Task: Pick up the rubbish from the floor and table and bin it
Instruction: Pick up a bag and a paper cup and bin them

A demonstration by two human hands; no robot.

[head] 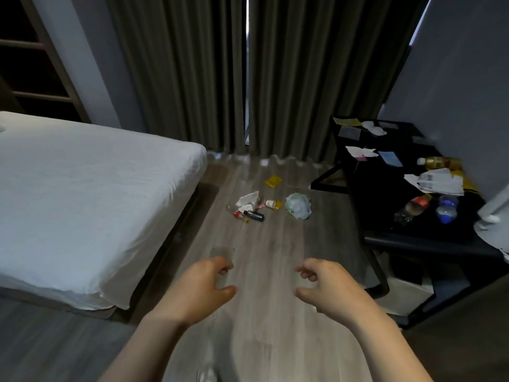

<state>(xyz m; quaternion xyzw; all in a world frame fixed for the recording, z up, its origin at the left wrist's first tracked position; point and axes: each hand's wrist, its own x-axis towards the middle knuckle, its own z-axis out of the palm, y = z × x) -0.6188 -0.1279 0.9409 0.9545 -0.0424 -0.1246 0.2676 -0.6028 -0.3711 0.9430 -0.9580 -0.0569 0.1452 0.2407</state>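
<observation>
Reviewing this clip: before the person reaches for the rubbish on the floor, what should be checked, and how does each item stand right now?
1. Right hand free: ok. Its fingers are loosely curled and hold nothing.
2. Left hand free: cannot tell. A faint clear shape shows by its fingers.
3. Floor rubbish in view: ok. The crumpled bag, tissue, dark bottle and yellow packet lie ahead, apart from both hands.
4. Path to it: ok. Bare floor lies between.
5. Rubbish on the table spotted: ok. A cola bottle and papers lie there.
6. Bin located: cannot tell. Nothing is plainly a bin.
</observation>
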